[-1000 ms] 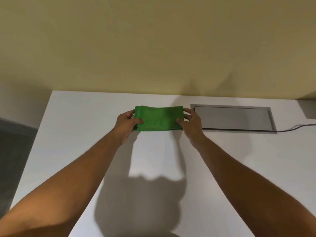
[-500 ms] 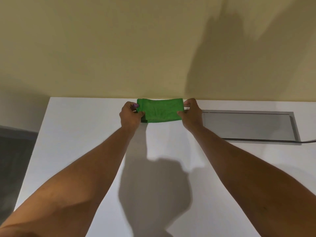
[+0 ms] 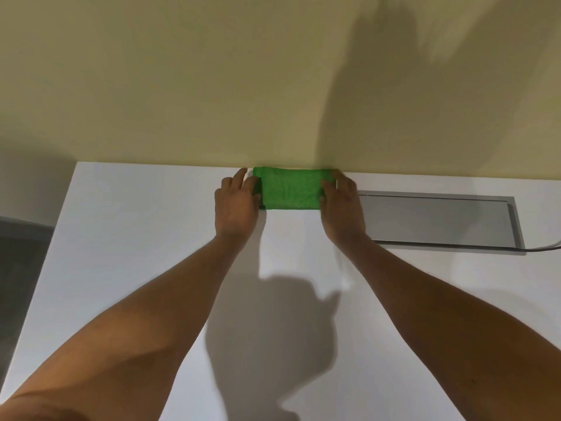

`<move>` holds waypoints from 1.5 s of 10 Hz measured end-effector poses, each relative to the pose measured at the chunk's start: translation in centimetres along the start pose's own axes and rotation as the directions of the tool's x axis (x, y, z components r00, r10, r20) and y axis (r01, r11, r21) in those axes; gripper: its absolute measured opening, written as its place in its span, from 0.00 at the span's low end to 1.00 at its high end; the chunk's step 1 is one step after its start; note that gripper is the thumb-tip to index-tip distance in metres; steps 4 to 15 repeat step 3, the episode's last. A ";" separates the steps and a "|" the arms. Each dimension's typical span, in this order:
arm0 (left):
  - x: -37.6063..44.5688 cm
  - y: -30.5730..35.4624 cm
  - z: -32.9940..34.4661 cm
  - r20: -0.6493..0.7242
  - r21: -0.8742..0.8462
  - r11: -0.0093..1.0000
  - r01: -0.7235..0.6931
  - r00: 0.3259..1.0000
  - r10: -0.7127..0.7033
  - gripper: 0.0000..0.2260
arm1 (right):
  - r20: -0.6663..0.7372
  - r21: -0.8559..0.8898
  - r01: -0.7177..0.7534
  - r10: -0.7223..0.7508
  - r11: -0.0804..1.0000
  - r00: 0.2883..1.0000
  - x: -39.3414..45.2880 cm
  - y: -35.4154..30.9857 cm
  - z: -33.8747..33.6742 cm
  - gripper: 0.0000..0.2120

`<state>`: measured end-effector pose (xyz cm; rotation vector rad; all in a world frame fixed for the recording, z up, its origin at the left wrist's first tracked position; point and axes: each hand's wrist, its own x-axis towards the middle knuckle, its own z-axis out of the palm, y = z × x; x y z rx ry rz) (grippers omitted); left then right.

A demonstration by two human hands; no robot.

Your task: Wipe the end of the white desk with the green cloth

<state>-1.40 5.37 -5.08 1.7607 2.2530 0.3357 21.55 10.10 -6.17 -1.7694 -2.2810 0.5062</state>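
Both hands have pushed the folded green cloth (image 3: 290,189) away from the body since the earlier frames — it was out in the open part of the white surface (image 3: 145,256) and now its far edge lies right against the yellow wall (image 3: 212,86) at 12 o'clock. The left hand (image 3: 236,205) presses down at the cloth's 9 o'clock end, fingers spread flat with the fingertips at the fabric's edge; the right hand (image 3: 341,208) does the same at the 3 o'clock end. Neither hand is clenched or pinching — both rest palm-down, pinning the cloth to the surface rather than lifting it.

At 3 o'clock of the right hand, just beside it, sits a grey cable hatch (image 3: 437,221) set into the surface, with a dark cable (image 3: 543,247) leaving its near right corner.

The stroke has run out of room, so the next move likely goes sideways or back. Sliding toward 3 o'clock could snag the cloth on the hatch's raised rim or drag it over the cable. Pressure from two separate ends may also let the middle of the cloth buckle and skip over part of the surface. Pushed too far toward 9 o'clock, the cloth could slip off the surface's left edge.
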 end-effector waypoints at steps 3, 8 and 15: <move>-3.2 0.0 -1.9 0.208 0.145 0.934 -0.327 0.933 0.294 0.28 | 0.195 -0.161 0.187 -0.154 0.969 0.969 -2.5 -2.2 -1.7 0.26; -3.2 0.0 -1.9 0.208 0.145 0.934 -0.327 0.933 0.294 0.28 | 0.195 -0.161 0.187 -0.154 0.969 0.969 -2.5 -2.2 -1.7 0.26; -3.2 0.0 -1.9 0.208 0.145 0.934 -0.327 0.933 0.294 0.28 | 0.195 -0.161 0.187 -0.154 0.969 0.969 -2.5 -2.2 -1.7 0.26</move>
